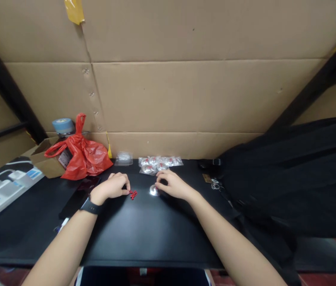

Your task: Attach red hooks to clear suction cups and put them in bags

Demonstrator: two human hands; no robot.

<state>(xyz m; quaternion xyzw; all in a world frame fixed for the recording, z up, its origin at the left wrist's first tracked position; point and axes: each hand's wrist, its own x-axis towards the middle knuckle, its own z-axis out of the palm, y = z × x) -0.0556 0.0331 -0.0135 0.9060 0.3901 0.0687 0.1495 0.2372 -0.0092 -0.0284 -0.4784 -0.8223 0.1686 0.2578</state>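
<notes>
Hands lie apart over the black counter [153,242]. Thumb and forefinger of the left hand [116,186] bend close together at a few small red pieces [134,195], just off its four o'clock side; whether they pinch one, I cannot tell. The right hand [172,184] curls, its fingertips at the three o'clock edge of a shiny round disc [153,191]; its grip is unclear too. From the disc, clear packets with similar discs [159,163] lie at twelve o'clock, flat clear packets [124,158] at eleven, a knotted red bag [89,157] at ten, a white power strip [8,194] at nine, and black fabric [293,178] at three.
</notes>
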